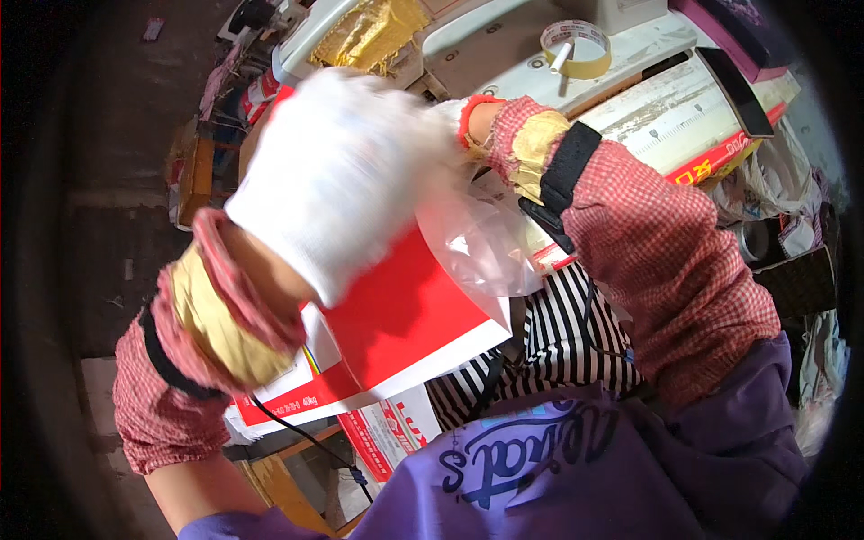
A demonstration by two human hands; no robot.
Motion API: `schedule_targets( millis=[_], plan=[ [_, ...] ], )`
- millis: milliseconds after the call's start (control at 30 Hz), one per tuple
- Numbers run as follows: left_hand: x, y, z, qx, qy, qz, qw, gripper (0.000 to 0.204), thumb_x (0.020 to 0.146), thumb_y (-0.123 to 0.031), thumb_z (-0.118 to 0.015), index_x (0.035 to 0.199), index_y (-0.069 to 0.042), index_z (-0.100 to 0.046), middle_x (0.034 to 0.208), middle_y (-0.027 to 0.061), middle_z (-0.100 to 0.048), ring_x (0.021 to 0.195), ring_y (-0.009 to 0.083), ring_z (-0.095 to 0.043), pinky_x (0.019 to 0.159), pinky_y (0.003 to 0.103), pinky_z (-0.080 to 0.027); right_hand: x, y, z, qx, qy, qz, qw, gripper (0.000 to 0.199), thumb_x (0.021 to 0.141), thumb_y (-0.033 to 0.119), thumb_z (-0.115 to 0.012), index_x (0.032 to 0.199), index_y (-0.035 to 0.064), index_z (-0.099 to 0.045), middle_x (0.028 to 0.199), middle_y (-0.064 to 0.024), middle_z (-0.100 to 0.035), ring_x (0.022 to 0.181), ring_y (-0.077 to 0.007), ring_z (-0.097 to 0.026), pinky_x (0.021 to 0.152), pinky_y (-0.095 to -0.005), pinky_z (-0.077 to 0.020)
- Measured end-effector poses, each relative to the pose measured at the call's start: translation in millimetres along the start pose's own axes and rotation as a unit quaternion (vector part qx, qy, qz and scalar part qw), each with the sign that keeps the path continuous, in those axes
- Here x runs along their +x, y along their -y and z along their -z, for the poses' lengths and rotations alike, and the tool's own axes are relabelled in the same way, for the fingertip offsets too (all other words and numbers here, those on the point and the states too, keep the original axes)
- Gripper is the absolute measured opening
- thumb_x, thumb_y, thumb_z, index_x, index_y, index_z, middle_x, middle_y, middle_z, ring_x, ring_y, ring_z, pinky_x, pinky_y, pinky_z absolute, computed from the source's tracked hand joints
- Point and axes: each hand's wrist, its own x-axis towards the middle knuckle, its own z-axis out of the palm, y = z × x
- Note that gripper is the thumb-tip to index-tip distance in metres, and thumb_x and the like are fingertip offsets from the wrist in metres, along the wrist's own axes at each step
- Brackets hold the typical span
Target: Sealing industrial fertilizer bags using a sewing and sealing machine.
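Observation:
My left hand [333, 171], in a white knit glove, is raised over a red printed sheet [396, 310] with white edges. Motion smears its fingers, so their grip does not show. My right hand [453, 117] wears a white glove with a red cuff. Most of it is hidden behind the left hand, and whether it holds anything cannot be seen. The red sheet slants across my lap, partly under the left forearm. A clear plastic bag [481, 247] lies crumpled against its right side, below the right wrist.
On the worn white bench [639, 117] are a tape roll [589, 63] with a small white stick leaning on it, and a dark phone [733, 90]. A gold-wrapped block [371, 34] stands at the back. Beneath the sheet is a red-and-white box [382, 432]; a plastic bag [774, 180] hangs at right.

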Motion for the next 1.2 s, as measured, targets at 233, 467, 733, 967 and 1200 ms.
schedule_targets(
  millis=[233,467,733,967,1200],
  plan=[
    [28,-32,18,-0.439,0.295,-0.307,0.792,0.030,0.081,-0.029,-0.062,0.102,-0.008,-0.060,0.084,0.0109,-0.062,0.083,0.0263,-0.062,0.072,0.040,-0.050,2,1,-4,0.212,0.030,-0.132,0.968,0.023,0.062,0.022,-0.070,0.079,0.0073,-0.071,0.072,-0.0076,-0.067,0.062,-0.0231,-0.060,0.058,-0.0383,-0.0479],
    [-10,5,45,-0.210,0.636,-0.007,0.742,0.042,0.084,-0.050,-0.057,0.088,-0.011,-0.069,0.077,0.0084,-0.066,0.075,0.0260,-0.065,0.066,0.037,-0.051,-12,20,-2,0.194,0.060,-0.140,0.969,0.013,0.065,0.016,-0.069,0.077,0.0098,-0.072,0.075,-0.0067,-0.068,0.063,-0.0203,-0.062,0.057,-0.0391,-0.0484],
    [-47,-113,63,-0.147,0.666,-0.136,0.719,0.011,0.071,-0.014,-0.065,0.078,-0.008,-0.071,0.075,0.0099,-0.068,0.069,0.0281,-0.067,0.057,0.039,-0.053,-35,68,-26,0.066,-0.039,-0.157,0.985,0.005,0.072,0.017,-0.063,0.072,0.0135,-0.066,0.067,-0.0054,-0.065,0.061,-0.0184,-0.063,0.053,-0.0356,-0.0484],
    [21,-156,62,-0.170,0.514,-0.295,0.788,0.009,0.069,-0.013,-0.067,0.076,-0.010,-0.072,0.069,0.0072,-0.066,0.066,0.0287,-0.066,0.053,0.038,-0.051,-83,151,-131,-0.209,-0.388,-0.361,0.822,0.018,0.085,0.012,-0.045,0.074,0.0055,-0.057,0.057,-0.0094,-0.056,0.056,-0.0214,-0.058,0.048,-0.0377,-0.0460],
    [-11,-119,85,-0.149,0.491,-0.054,0.856,0.024,0.082,-0.022,-0.056,0.102,-0.010,-0.060,0.077,0.0055,-0.064,0.062,0.0261,-0.064,0.055,0.034,-0.050,-91,134,-109,0.124,-0.261,-0.307,0.907,0.034,0.088,0.018,-0.045,0.115,-0.0003,-0.053,0.074,-0.0106,-0.064,0.068,-0.0222,-0.064,0.054,-0.0363,-0.0493]
  ],
)
